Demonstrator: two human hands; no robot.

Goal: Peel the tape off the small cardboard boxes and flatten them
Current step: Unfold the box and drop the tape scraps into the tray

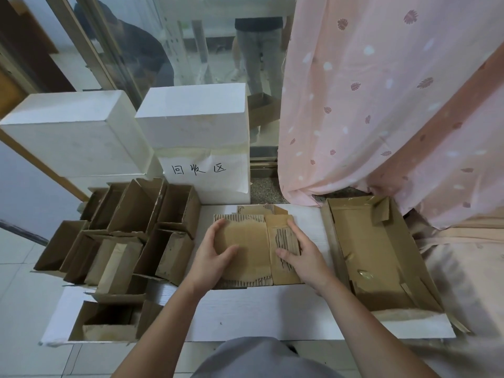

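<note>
Where the pink curtain (381, 105) hangs at two o'clock, a white counter (259, 312) carries open small boxes (131, 236) at nine o'clock and a flattened box (253, 249) at centre, with the left hand (212, 257) and right hand (302, 257) pressing it, fingers spread flat.

Brown cardboard (245, 249), pink leaf-patterned curtain (368, 105), white table (259, 315).

Your left hand (215, 255) and right hand (300, 257) press flat on a flattened cardboard box (253, 249) at the centre of the white table (259, 315). Open small cardboard boxes (131, 230) crowd the table's left side. A large shallow cardboard tray (381, 257) sits on the right.
</note>
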